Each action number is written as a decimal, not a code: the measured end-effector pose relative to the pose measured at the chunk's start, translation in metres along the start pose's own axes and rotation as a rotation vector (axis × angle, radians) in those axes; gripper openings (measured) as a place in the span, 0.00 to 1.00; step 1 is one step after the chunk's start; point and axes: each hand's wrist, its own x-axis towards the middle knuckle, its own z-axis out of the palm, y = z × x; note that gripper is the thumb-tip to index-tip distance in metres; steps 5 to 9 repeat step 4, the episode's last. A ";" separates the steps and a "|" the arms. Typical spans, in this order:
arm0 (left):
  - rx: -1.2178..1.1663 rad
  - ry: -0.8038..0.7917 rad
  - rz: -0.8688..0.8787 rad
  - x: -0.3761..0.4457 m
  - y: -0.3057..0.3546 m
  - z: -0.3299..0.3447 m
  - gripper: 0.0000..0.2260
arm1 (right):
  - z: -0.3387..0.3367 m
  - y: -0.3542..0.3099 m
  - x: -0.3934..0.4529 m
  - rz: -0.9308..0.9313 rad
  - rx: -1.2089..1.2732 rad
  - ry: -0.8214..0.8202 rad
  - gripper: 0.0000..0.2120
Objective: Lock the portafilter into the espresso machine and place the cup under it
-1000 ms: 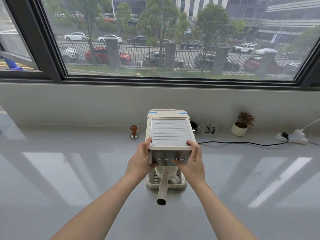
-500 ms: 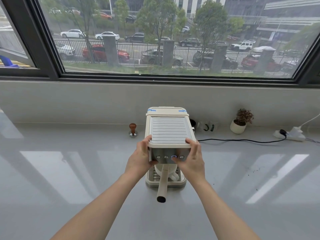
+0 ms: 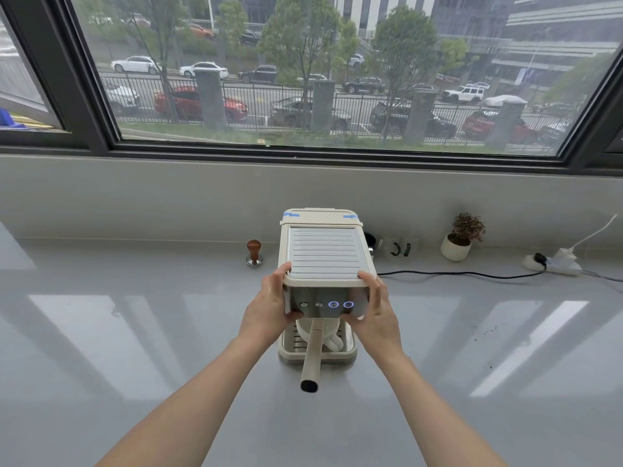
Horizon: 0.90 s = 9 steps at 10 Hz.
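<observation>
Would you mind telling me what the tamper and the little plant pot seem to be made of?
Tamper: knob looks like varnished wood, being reddish-brown and glossy; base looks like polished metal, being shiny and silver. Plant pot: probably matte ceramic, plain off-white without glare, though plastic is possible.

Cream portafilter [image 3: 312,357] sitting locked in cream espresso machine [image 3: 324,264] near counter's back edge, handle pointing forward; white cup [image 3: 323,335] sitting beneath.

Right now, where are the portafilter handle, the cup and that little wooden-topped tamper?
portafilter handle [image 3: 312,357], head view, midway along the cream shaft.
cup [image 3: 333,342], head view, on its white handle loop under the machine.
tamper [image 3: 254,247], head view, on its brown knob.
</observation>
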 end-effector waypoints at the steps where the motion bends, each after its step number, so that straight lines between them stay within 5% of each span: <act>1: -0.015 -0.002 -0.004 -0.001 0.000 0.000 0.45 | 0.000 -0.001 -0.002 -0.002 0.000 0.017 0.39; 9: -0.015 -0.006 -0.007 -0.002 0.005 -0.004 0.43 | -0.017 -0.017 0.002 -0.029 -0.093 -0.038 0.34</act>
